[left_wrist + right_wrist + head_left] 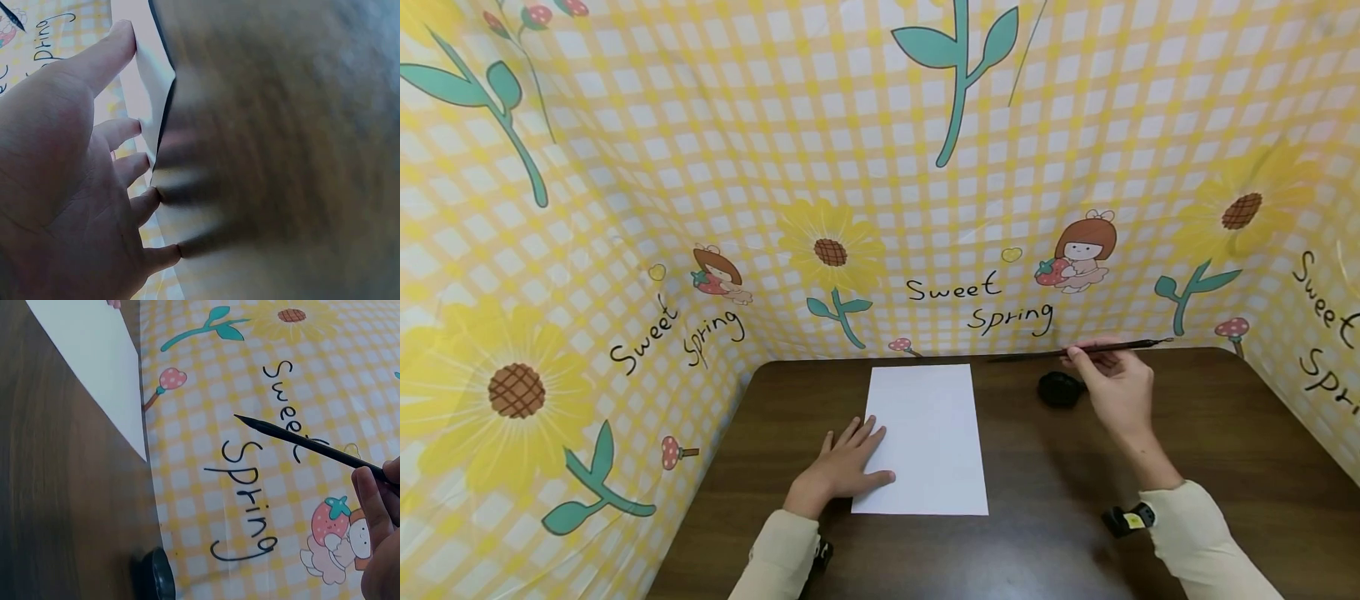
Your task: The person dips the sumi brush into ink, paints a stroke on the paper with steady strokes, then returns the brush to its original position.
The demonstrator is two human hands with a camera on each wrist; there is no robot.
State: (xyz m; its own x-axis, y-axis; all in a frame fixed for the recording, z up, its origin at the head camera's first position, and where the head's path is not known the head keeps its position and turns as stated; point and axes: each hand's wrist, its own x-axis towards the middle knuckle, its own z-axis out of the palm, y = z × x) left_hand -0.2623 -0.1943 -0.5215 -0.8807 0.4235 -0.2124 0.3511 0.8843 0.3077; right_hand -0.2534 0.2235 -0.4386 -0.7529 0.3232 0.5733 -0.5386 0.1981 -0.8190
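My right hand pinches a dark calligraphy brush by its handle, above the far right of the table. In the right wrist view the brush slants, its black pointed tip out in the air toward the paper side. Below the hand a small round black dish stands on the table. A blank white sheet of paper lies in the middle. My left hand rests with spread fingers on its left edge; in the left wrist view the thumb is over the paper.
The dark brown wooden table has its far edge against a yellow checked cloth printed with flowers and lettering. This cloth also rises on the left and right sides like walls.
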